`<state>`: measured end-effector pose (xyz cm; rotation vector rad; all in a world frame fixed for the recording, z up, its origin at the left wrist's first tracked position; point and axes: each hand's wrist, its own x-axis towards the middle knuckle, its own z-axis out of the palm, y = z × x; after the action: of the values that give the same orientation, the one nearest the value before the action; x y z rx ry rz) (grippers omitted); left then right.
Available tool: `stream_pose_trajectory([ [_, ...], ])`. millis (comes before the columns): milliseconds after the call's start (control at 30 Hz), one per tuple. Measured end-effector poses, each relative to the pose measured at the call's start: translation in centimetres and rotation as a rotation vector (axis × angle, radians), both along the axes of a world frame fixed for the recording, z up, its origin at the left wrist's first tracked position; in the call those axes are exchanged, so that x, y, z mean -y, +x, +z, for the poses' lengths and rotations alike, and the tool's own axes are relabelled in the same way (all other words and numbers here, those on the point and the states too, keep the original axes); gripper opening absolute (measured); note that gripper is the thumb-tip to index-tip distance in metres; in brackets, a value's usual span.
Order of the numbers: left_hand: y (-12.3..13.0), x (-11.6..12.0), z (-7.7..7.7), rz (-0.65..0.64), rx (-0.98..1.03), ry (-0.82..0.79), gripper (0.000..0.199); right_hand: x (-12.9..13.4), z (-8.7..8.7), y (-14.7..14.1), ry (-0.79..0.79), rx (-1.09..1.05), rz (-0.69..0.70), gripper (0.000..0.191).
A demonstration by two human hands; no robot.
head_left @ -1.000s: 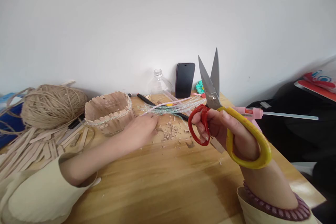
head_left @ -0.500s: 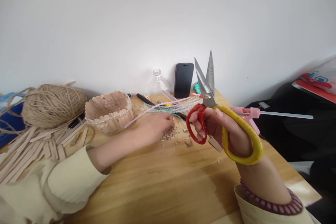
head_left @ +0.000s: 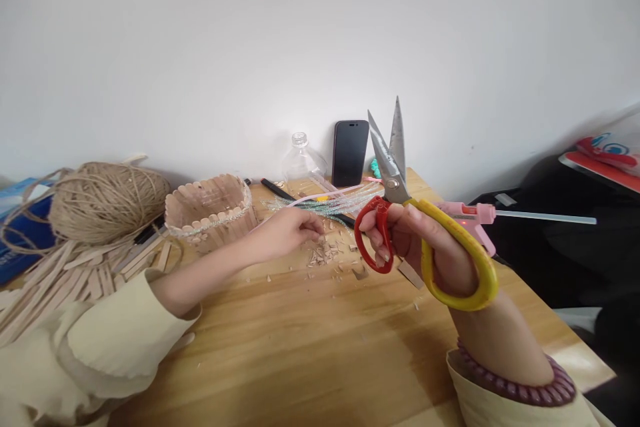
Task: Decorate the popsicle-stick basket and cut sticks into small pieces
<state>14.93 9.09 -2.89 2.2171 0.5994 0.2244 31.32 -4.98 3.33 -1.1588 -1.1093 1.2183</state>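
My right hand [head_left: 420,240] holds a pair of scissors [head_left: 399,188] upright, fingers through the red loop and thumb through the yellow one. The blades point up and stand apart with nothing between them. My left hand [head_left: 287,233] hovers by a small heap of wood scraps [head_left: 324,252], its fingers curled and pressed together. Whatever its fingertips pinch, if anything, cannot be made out. Left of it stands an oval basket [head_left: 210,212] of wooden craft sticks with a beaded trim. Strands of glittery beads [head_left: 330,205] lie behind the scraps.
A phone [head_left: 350,153] and a clear plastic bottle [head_left: 301,163] stand against the wall. A ball of twine [head_left: 107,203] and loose craft sticks [head_left: 60,287] lie at the left. On the right, a pink glue gun [head_left: 470,215] with a glue stick sits near the table's edge.
My left hand has drawn back a little to the left and up, uncovering more of the scrap heap. The scissors in my right hand have barely shifted.
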Motion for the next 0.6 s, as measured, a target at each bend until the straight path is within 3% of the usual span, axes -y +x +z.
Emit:
stream_pose_trajectory([
  [133, -0.3, 0.2, 0.4, 0.035, 0.021, -0.04, 0.026, -0.1, -0.1, 0.0, -0.009, -0.027, -0.008, 0.039],
  [367, -1.7, 0.5, 1.9, 0.134, 0.034, -0.014, 0.026, 0.0, -0.4, 0.3, -0.014, -0.01, -0.002, 0.039],
  [600, -9.0, 2.5, 3.9, 0.156, -0.134, -0.029, 0.024, 0.1, -0.5, 0.1, 0.024, -0.021, -0.034, 0.039],
])
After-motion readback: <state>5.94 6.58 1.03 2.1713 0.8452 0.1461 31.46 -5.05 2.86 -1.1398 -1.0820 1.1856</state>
